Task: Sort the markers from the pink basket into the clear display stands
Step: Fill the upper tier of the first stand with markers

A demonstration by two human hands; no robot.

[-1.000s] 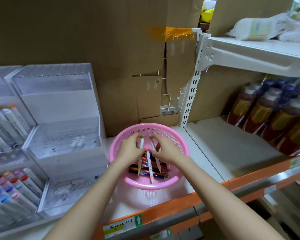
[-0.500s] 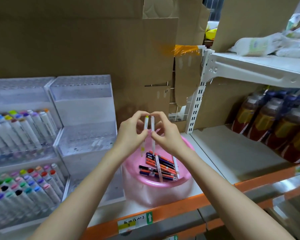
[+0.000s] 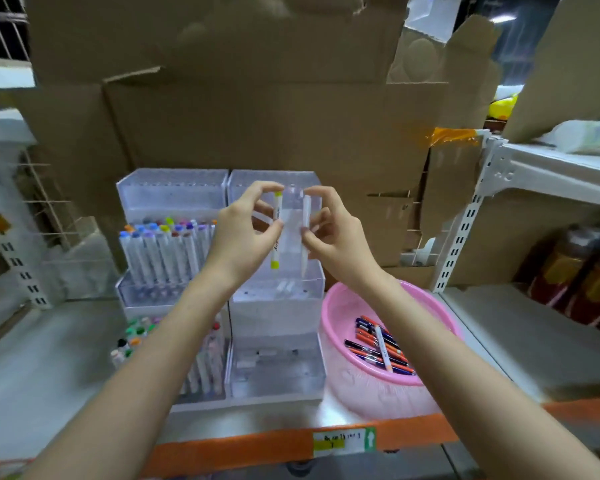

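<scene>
**Markers pinched upright in both hands**

Fingers of my left hand (image 3: 241, 233) pinch a white marker with yellow caps (image 3: 276, 230), thumb against its middle and forefinger curled over its top cap. It stands close to upright. My right hand (image 3: 333, 233) pinches a second white marker (image 3: 305, 230) the same way, just beside the first at 3 o'clock from it, the two barrels apart and roughly parallel; blur hides its cap colour.

Both markers hang in front of the right clear display stand (image 3: 278, 306), whose stepped tiers look almost bare, with a couple of pale shapes I cannot identify on the middle tier. Touching that stand at its 9 o'clock is the left clear display stand (image 3: 172, 192), its middle tier packed with white markers capped in blue, purple, green and orange, and more capped markers on the tier below, partly behind my left forearm.

At 4 o'clock from my hands sits the pink basket (image 3: 378, 386), just beside the right stand on the shelf (image 3: 49, 358). Inside it lie orange and dark blue pens with one white marker across them. Brown cardboard (image 3: 257, 116) stands behind the stands.
</scene>
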